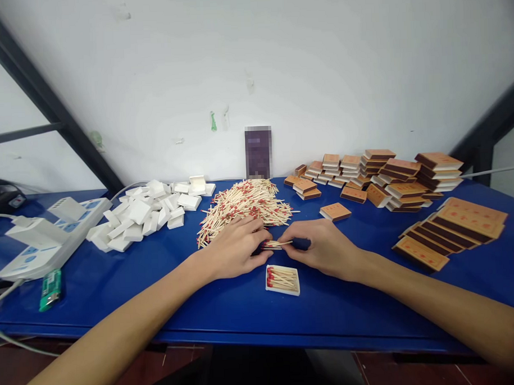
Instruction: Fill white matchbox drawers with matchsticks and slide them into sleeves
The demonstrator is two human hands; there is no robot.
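My left hand (236,246) and my right hand (324,247) meet over the blue table (159,291), fingers pinched from both sides on a small bundle of matches (277,245). Just in front of them lies a white inner tray (282,280) partly filled with red-tipped matches. Right behind my hands spreads a big loose pile of matches (244,207).
A heap of empty white trays (146,215) lies at the left, beside a power strip (48,236) and a green lighter (49,289). Stacks of orange matchbox sleeves (387,179) fill the back right, with flat rows (450,230) nearer. One sleeve (335,211) lies alone.
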